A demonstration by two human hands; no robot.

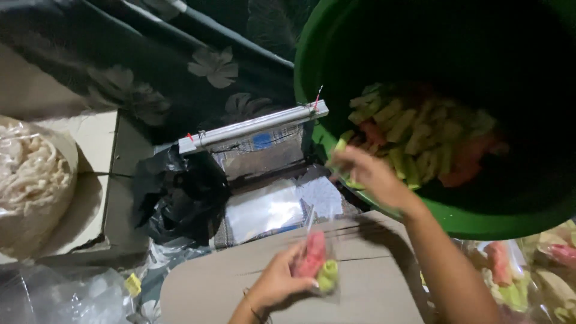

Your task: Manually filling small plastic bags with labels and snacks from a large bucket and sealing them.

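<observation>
The left hand (279, 282) comes up from the bottom edge on a bare forearm, a thin bracelet at the wrist, palm turned up and fingers curled closed in a pinch. The right hand (366, 174) is stretched forward and higher, its bare arm running from the lower right, wrist bent, fingers spread loosely and pointing left; it looks blurred. The two hands are well apart.

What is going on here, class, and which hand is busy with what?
A person is at work over a board. The left hand holds a small clear bag with pink and green snack pieces inside. The right hand reaches into a big green tub of the same crackers. A bag sealer stands behind.
</observation>
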